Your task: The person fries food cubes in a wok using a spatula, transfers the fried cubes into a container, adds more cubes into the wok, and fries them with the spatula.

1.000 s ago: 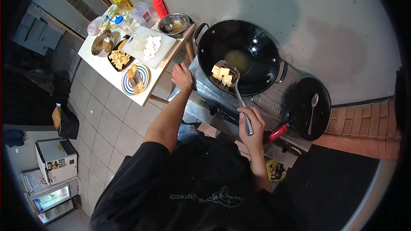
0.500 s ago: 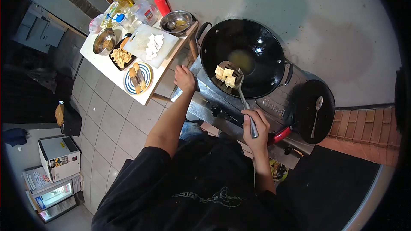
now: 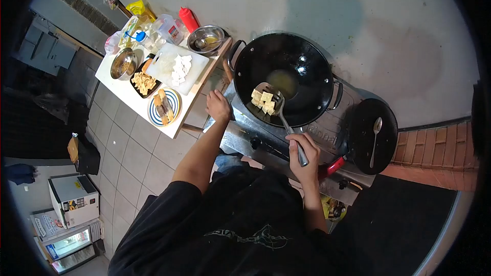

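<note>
My right hand point(image 3: 305, 157) grips the handle of a slotted spatula point(image 3: 288, 125), whose blade carries several pale golden tofu cubes point(image 3: 263, 101). The loaded blade is over the near left inside of a black wok point(image 3: 310, 89) on the stove. A little yellowish oil point(image 3: 283, 83) lies in the wok's bottom. My left hand point(image 3: 218, 106) is beside the stove's left edge, its fingers loosely curled with nothing visible in them; whether it touches the stove I cannot tell.
A black pan point(image 3: 362, 143) with a spoon point(image 3: 376, 140) on it sits right of the wok. On the left table are a cutting board point(image 3: 166, 66) with white pieces, a tray of cut tofu point(image 3: 143, 83), a striped plate point(image 3: 175, 101), metal bowls point(image 3: 195, 35) and a red bottle point(image 3: 188, 19).
The view has shifted slightly, so the wok appears lower and further left. The spatula still holds the tofu cubes over the same side of the wok. My left hand stays by the stove edge.
</note>
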The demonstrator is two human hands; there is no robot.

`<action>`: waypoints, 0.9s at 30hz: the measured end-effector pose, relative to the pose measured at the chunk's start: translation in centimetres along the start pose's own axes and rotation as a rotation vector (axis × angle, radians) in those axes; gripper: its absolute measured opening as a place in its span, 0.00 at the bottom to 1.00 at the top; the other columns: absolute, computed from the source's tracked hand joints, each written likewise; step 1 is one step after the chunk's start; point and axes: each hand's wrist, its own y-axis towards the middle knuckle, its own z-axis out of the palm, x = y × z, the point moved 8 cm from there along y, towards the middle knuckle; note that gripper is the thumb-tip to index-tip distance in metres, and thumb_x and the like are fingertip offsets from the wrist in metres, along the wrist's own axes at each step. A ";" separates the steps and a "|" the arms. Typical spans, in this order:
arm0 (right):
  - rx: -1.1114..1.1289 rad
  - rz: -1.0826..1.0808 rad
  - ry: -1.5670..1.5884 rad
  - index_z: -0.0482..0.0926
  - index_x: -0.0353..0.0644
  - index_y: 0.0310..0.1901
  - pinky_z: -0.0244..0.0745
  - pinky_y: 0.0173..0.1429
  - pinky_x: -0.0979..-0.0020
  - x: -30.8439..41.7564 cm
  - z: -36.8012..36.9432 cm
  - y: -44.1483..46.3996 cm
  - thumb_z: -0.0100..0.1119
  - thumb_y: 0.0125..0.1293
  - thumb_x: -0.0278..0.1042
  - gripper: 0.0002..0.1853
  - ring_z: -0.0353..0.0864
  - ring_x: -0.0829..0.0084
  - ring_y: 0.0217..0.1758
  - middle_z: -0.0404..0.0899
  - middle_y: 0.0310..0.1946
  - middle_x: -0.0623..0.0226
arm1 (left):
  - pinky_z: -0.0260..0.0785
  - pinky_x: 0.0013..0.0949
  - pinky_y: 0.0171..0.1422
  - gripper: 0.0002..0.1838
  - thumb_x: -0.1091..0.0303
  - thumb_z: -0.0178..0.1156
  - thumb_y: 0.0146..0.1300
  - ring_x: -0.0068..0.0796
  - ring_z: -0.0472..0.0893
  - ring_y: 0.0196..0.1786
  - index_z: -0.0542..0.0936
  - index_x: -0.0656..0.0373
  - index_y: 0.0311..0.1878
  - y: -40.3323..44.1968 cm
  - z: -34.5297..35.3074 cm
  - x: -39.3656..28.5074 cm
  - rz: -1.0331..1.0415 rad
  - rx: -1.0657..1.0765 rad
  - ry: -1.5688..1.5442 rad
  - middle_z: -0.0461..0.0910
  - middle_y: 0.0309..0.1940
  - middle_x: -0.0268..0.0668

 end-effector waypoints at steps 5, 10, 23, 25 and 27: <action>0.004 0.071 0.056 0.80 0.35 0.37 0.72 0.41 0.68 -1.0 0.1 0.4 0.54 0.63 0.22 0.06 0.81 0.60 0.33 0.79 0.30 0.57 | 0.63 0.60 0.57 0.22 0.51 0.38 0.75 0.49 0.77 0.54 0.75 0.58 0.47 -0.2 -0.1 -0.1 0.005 -0.011 -0.011 0.76 0.50 0.45; 0.025 0.123 0.084 0.79 0.34 0.37 0.73 0.43 0.69 -1.4 0.2 0.9 0.52 0.63 0.21 0.06 0.81 0.61 0.35 0.79 0.30 0.57 | 0.63 0.60 0.58 0.21 0.52 0.38 0.75 0.50 0.76 0.54 0.75 0.58 0.48 -0.2 0.0 0.1 -0.008 0.002 -0.013 0.76 0.50 0.45; -0.015 0.358 0.315 0.81 0.36 0.37 0.67 0.27 0.80 -3.6 0.5 1.8 0.51 0.69 0.26 0.08 0.74 0.85 0.25 0.75 0.26 0.71 | 0.64 0.55 0.57 0.20 0.53 0.41 0.75 0.50 0.76 0.54 0.74 0.60 0.47 0.0 0.6 0.1 0.101 0.038 -0.177 0.76 0.48 0.47; -0.038 0.384 0.362 0.81 0.37 0.37 0.66 0.25 0.82 -4.0 0.4 2.7 0.51 0.70 0.27 0.09 0.73 0.86 0.24 0.75 0.25 0.71 | 0.65 0.52 0.56 0.18 0.55 0.43 0.75 0.50 0.76 0.52 0.74 0.62 0.47 0.0 -0.1 0.5 0.205 0.037 -0.279 0.77 0.46 0.48; -0.012 0.441 0.428 0.81 0.37 0.38 0.67 0.24 0.81 -4.8 0.6 3.2 0.50 0.71 0.28 0.09 0.74 0.85 0.23 0.75 0.24 0.70 | 0.68 0.44 0.54 0.15 0.60 0.47 0.75 0.47 0.77 0.48 0.73 0.64 0.48 -1.8 -1.6 1.8 0.324 0.109 -0.485 0.76 0.43 0.49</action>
